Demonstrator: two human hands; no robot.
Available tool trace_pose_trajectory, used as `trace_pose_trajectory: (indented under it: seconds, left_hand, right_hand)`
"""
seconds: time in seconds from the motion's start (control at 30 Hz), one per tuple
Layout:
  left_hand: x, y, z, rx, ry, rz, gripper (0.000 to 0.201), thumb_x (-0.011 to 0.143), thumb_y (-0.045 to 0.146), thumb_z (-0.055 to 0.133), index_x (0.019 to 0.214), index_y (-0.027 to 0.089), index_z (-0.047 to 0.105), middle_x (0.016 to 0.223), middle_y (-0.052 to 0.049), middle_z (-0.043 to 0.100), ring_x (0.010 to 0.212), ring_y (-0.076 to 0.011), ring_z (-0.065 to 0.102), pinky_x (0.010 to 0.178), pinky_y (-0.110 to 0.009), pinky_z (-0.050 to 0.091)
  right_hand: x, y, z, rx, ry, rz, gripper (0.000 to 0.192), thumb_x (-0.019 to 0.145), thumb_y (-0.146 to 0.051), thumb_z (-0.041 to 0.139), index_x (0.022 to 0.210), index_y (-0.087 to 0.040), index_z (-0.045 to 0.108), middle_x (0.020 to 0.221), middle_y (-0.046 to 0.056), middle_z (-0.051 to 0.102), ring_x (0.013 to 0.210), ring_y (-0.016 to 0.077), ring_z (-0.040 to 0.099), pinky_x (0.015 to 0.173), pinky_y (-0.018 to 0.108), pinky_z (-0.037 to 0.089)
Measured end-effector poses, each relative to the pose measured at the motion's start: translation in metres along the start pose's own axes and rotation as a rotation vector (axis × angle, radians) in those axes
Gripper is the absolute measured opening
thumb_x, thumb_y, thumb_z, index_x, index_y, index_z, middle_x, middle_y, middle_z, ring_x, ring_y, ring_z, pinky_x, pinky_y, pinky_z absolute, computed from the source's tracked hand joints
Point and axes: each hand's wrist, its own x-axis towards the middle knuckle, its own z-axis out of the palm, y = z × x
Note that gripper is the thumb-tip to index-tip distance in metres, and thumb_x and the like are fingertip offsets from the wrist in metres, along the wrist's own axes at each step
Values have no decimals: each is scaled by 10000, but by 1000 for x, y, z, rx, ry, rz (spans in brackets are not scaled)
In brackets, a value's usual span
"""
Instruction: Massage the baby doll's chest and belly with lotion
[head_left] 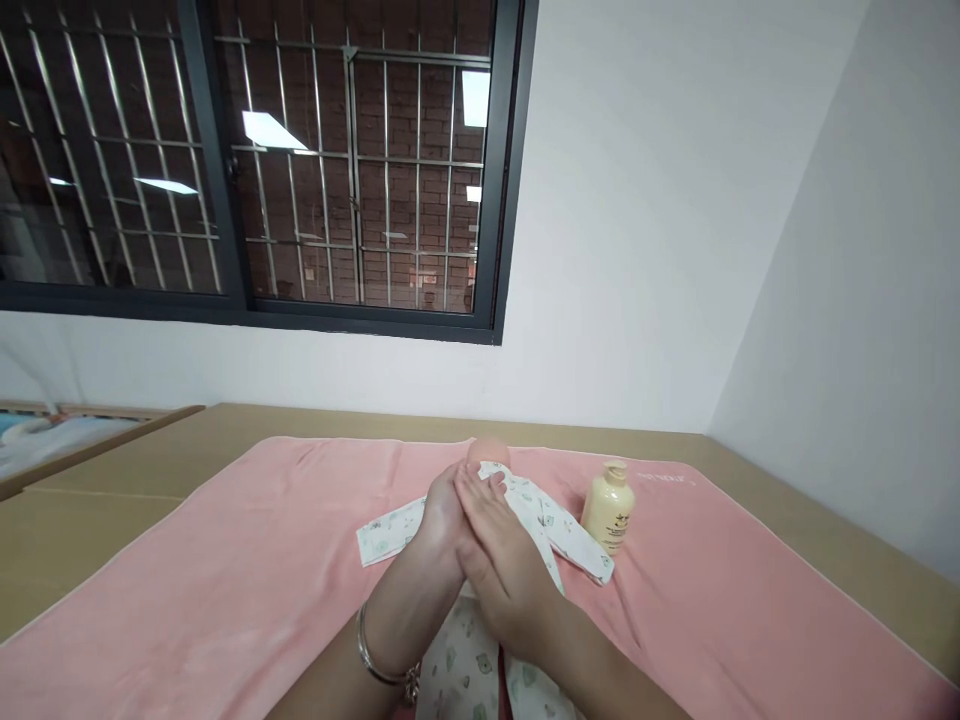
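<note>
I have a pink blanket spread over a tan counter, pushed up to a white wall. On the blanket, straight ahead of me, lies what looks like a doll. Its round head is at the far end, and it is laid out in a white printed top, sleeves flung wide to both sides, and matching trousers that run towards me.

Above its middle I have my left hand and right hand pressed together palm to palm, fingers stretched forward, hiding much of the chest. I make out nothing gripped; whether anything lies between the palms, I cannot tell. A silver bracelet circles the left wrist.

As I judge it, things are at an early point: the doll is laid out and the palms are joined, but its clothes are on, and I see no sign that work on the doll itself has begun. Whether the hands touch the top, the view doesn't settle.

Just beside the sleeve on my right, a pale yellow bottle stands upright, apart from both hands. Farther out, a dark-framed window with metal bars fills the upper left, and something white and blue is cut off at the left edge.
</note>
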Motion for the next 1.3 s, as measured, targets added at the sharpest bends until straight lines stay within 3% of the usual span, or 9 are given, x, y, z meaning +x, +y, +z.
trace_pose_trajectory:
  seconds: [0.17,0.3,0.43,0.6,0.77,0.97,1.07,1.17,1.3]
  left_hand:
    - [36,13,-11,-24,190,45,246,951,375,408,1106,219,519,1176,-119,635,1071,-236,626,892,-389,520]
    - [63,10,-19,77,292,136,126,904,263,447,962,193,535,1149,-121,628,1154,-225,582,975,-356,454]
    - [74,-7,-22,225,303,348,118,846,162,507,759,204,575,1014,-68,671,1147,-228,557,1020,-316,391]
    - [74,-31,-24,375,284,477,255,802,123,531,568,224,528,818,-53,665,1035,-255,587,974,-327,392]
    - [77,-39,-29,472,283,537,269,833,155,523,575,230,532,801,-46,653,972,-251,584,949,-323,386]
    - [85,-46,-35,635,277,604,252,886,208,488,648,235,565,811,-38,640,900,-238,570,914,-318,378]
    - [89,-49,-38,640,273,623,245,883,222,494,649,236,563,802,-35,632,898,-236,563,914,-312,374]
    - [93,-52,-41,671,275,656,234,882,233,482,662,234,561,798,-36,631,864,-230,562,885,-315,385]
    - [95,-53,-44,770,279,680,236,889,254,452,682,232,564,795,-40,646,830,-223,580,834,-316,408]
  right_hand:
    - [18,50,7,2,200,284,591,984,-423,374,1528,-199,310,1569,79,322,1464,247,261,1200,496,243]
    - [27,93,18,-164,129,437,685,921,-303,401,1542,-77,219,1597,131,237,1489,234,173,1219,455,181]
    - [26,117,29,-346,-35,402,688,916,-311,409,1519,-16,257,1606,165,181,1500,262,100,1224,456,107]
    - [23,116,34,-490,-193,334,566,912,-221,376,1449,-51,430,1537,169,364,1463,270,256,1208,442,147]
    - [28,109,21,-519,-161,417,451,923,-193,335,1258,-114,625,1338,156,598,1307,264,496,1127,406,313]
    - [30,138,18,-501,-134,452,583,978,-361,332,1467,-50,392,1563,184,305,1470,292,226,1181,440,205]
    - [28,140,22,-501,-180,381,542,981,-294,294,1473,-91,403,1577,148,293,1481,278,193,1189,447,175]
    - [29,126,24,-539,-182,324,511,944,-193,313,1416,-104,488,1511,140,421,1438,253,312,1183,417,197]
    - [32,107,24,-597,-122,420,413,902,-146,346,1148,-145,678,1259,146,647,1223,256,558,1069,374,351]
